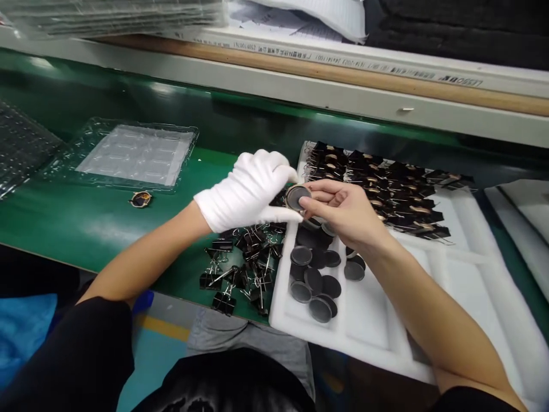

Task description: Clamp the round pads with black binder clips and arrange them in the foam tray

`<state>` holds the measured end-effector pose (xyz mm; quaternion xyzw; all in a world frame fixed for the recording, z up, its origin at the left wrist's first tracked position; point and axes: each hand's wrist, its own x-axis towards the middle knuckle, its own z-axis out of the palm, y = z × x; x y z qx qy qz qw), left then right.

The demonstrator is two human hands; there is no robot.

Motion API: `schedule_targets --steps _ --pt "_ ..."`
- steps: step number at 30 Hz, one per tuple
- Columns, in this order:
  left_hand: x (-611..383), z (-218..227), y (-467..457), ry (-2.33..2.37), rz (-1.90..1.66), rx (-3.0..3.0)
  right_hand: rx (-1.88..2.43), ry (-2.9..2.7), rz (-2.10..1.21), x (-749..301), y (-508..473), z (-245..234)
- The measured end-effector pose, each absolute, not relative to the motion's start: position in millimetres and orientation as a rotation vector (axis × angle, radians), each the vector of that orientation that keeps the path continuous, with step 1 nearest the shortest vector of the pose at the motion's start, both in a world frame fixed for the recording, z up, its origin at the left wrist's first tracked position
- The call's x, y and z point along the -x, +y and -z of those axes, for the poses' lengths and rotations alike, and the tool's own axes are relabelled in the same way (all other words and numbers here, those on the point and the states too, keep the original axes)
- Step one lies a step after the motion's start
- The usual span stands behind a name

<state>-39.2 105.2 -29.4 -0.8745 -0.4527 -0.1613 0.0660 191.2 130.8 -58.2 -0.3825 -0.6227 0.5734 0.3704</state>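
Note:
Between my two hands a round grey disc with a gold-coloured rim [294, 198] is held up, its flat face tilted toward me. My left hand [251, 191], in a white glove, has its thumb and fingers curved around the disc's edge. My bare right hand [349, 213] grips the same disc from the right, thumb on its face. Below them lies a pile of black binder clips [253, 257] on the green table. Loose dark round discs [319, 280] lie in a white foam tray [364, 329]. Farther back, rows of binder clips [381, 191] are clamped on round parts.
A clear plastic tray [191, 143] with a white sheet stands at the back left. One small round part with a gold edge [140, 199] lies before it. A shelf edge [274, 66] runs across the back, with stacked plastic trays [107, 17] above.

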Motion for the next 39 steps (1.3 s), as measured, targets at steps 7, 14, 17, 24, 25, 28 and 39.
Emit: schedule_targets --steps 7,14,17,24,25,28,39 --pt "75 41 113 -1.437 -0.307 3.22 0.97 -1.46 -1.547 -203 141 57" --pt "63 15 113 -1.448 0.632 3.153 0.883 -1.712 -1.585 -204 134 40" --pt "44 16 103 -1.479 1.13 2.852 0.802 -1.801 -1.603 -204 128 39" --pt "23 27 90 -1.524 1.228 2.735 0.714 -1.777 -1.501 -194 120 47" --pt "27 26 90 -1.548 1.151 2.703 0.698 -1.789 -1.467 -194 120 48" --pt "38 22 95 -1.613 0.973 2.547 0.671 -1.831 -1.379 -194 120 50" --pt "37 24 104 -1.571 0.981 2.916 0.629 -1.867 -1.429 -197 120 50"
